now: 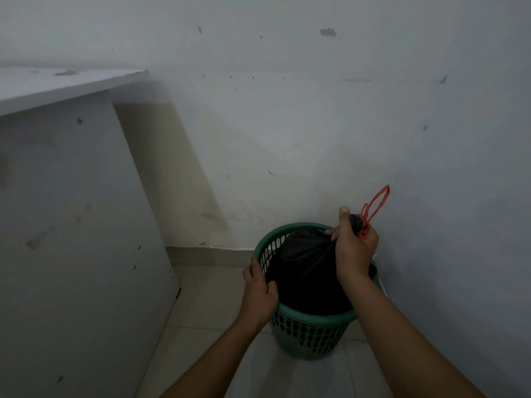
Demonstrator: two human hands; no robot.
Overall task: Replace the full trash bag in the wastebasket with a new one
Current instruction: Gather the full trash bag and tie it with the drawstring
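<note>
Bag: the black trash bag (304,271) sits inside the green wastebasket (310,331); soft, maybe heavy.
Right hand (355,248): grips the bag's tied neck, the best hold.
Left hand (260,291): holds the wastebasket's rim.

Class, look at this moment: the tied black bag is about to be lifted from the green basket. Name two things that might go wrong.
1. The black bag fills the green basket tightly, so it may stick and drag the basket up despite the left hand on the rim.
2. The right hand grips only the gathered neck beside the orange tie; it may slip or tear.
</note>
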